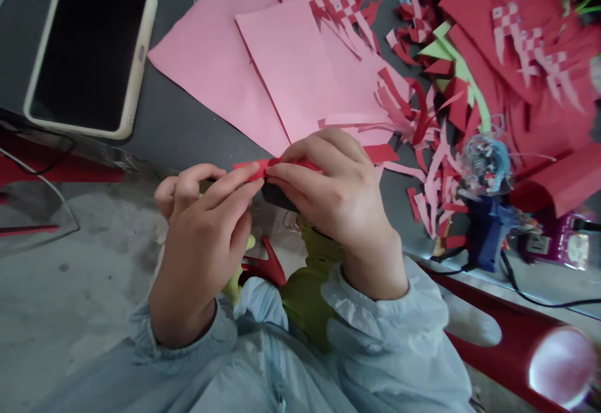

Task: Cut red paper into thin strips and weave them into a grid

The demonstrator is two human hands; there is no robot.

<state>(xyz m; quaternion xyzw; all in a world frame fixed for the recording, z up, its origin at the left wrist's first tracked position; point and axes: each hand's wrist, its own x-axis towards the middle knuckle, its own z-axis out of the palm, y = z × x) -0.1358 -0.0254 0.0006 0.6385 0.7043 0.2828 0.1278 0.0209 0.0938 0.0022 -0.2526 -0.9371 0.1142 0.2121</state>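
Between both hands, at the table's front edge, is a narrow red paper strip [256, 169]. My left hand [206, 219] pinches its left part with thumb and fingers. On the right part, my right hand [328, 181] closes its fingertips, hiding much of the strip. A fold or join seems to lie where the fingertips meet, though it is too small to make out. Just beyond the hands lie pink paper sheets [286, 62], one on top of another. To the right of my right hand are loose pink and red paper strips [441, 169].
A white-framed tablet [89, 44] with a dark screen lies at the left. Woven checkered paper pieces [530, 44] rest on red sheets [498, 100] at the right. A blue glue gun [491, 231] with a black cord sits near the table edge, beside a clump of clear-blue scraps [486, 159].
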